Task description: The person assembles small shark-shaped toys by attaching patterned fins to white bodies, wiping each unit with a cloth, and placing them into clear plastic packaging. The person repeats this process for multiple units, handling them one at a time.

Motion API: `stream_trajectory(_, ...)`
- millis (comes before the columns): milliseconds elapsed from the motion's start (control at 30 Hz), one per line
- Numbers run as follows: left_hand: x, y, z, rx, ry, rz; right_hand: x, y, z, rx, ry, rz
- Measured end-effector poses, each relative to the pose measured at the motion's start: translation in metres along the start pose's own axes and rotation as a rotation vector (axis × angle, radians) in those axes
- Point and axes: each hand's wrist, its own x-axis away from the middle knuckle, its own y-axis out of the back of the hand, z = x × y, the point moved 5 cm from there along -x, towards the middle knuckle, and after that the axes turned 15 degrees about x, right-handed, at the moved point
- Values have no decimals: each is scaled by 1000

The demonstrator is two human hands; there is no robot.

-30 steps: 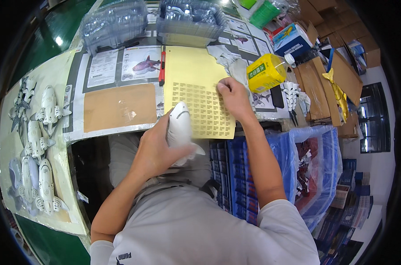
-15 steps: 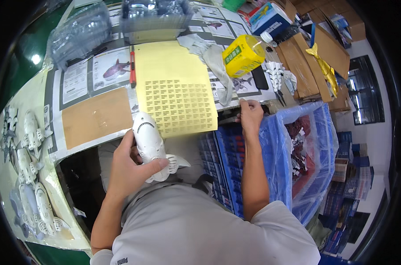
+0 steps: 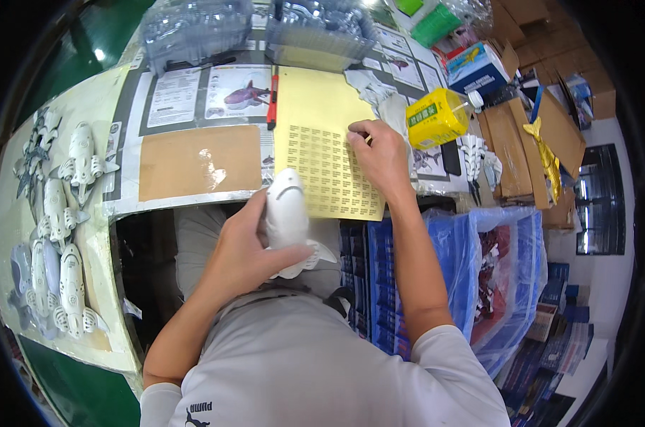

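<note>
My left hand is wrapped round a white toy shark, holding it above my lap at the table's front edge. The shark's head points away from me and a fin sticks out to the right. Over the right part of a yellow sheet of small printed labels, my right hand hovers or rests with curled fingers. Thumb and forefinger come together there; whether a label is between them is too small to see. A red utility knife lies along the sheet's left edge.
Several white toy sharks lie on the left table. Clear plastic trays stand at the back. A brown cardboard piece, a grey cloth and a yellow bottle flank the sheet. A blue plastic-lined crate stands at right.
My right hand has moved from the table's front edge at the right up onto the label sheet. The left hand still holds the shark. The whole view has shifted.
</note>
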Motion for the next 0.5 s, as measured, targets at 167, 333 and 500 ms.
stream_trajectory(167,-12,-3,-1,-160,-59,60,-7,-20,6,76,4,124)
stream_trajectory(333,-16,-7,5,-150,-47,84,-1,-23,2,32,-31,82)
stream_trajectory(500,-16,-7,5,-151,-29,63,4,-26,-1,12,-105,84)
